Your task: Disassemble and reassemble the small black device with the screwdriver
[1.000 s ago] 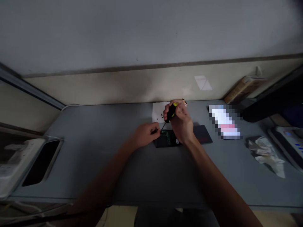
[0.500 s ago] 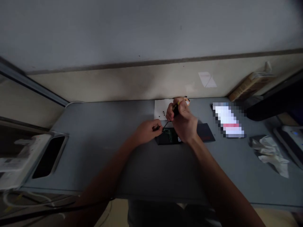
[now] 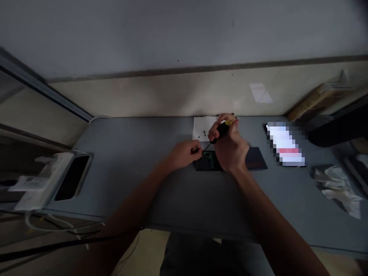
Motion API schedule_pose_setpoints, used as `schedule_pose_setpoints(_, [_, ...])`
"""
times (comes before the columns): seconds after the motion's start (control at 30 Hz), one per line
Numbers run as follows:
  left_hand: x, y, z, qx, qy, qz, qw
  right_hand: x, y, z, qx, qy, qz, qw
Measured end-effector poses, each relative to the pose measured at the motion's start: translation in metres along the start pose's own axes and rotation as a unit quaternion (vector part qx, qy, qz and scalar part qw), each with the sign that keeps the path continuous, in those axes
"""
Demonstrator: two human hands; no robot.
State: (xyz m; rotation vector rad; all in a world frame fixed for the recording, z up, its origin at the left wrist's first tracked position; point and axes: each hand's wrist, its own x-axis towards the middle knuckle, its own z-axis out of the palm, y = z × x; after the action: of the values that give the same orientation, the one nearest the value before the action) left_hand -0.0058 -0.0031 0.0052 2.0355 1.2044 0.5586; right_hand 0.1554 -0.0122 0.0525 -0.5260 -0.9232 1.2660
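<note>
My right hand (image 3: 232, 147) is wrapped around a screwdriver (image 3: 220, 132) with a black and yellow handle. Its thin shaft slants down to the left, ending at the upper left corner of a flat black device (image 3: 202, 166) with an exposed green circuit board (image 3: 209, 156). At that same corner my left hand (image 3: 186, 153) is closed, thumb and fingers pinched together near the screwdriver tip; what they hold, if anything, is hidden. Part of the device lies out of sight behind my right hand. Past it, a dark blue panel (image 3: 257, 158) shows on the right.
Behind my hands, white paper (image 3: 198, 124) carries several tiny black pieces. A phone with a blurred lit screen (image 3: 286, 145) and crumpled tissue (image 3: 340, 188) lie to the right. Another phone (image 3: 72, 178) leans by a white box (image 3: 54, 172) at left, above loose cables (image 3: 54, 226).
The view has shifted, so everything sits further right. The screwdriver handle leans more to the right and my right hand's grip has changed slightly. My left hand stays at the device's corner.
</note>
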Motion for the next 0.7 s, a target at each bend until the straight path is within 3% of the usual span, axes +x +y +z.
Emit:
schedule_pose_setpoints(0.2, [0.000,0.004,-0.002,0.014,-0.009,0.002,1.000,0.004,0.002,-0.012,-0.003,0.007,-0.001,1.000])
schedule_pose_setpoints(0.33, [-0.001,0.005,-0.003,0.024,-0.012,0.000,1.000,0.008,-0.009,-0.021,-0.062,-0.044,0.044,0.996])
schedule_pose_setpoints(0.43, [-0.001,0.007,-0.004,0.034,-0.013,-0.010,0.999,0.007,-0.015,-0.018,-0.045,-0.064,0.073,0.994])
schedule_pose_setpoints(0.7, [-0.002,0.016,-0.007,0.062,-0.019,-0.018,0.998,0.000,-0.004,-0.004,0.006,-0.017,0.055,0.998])
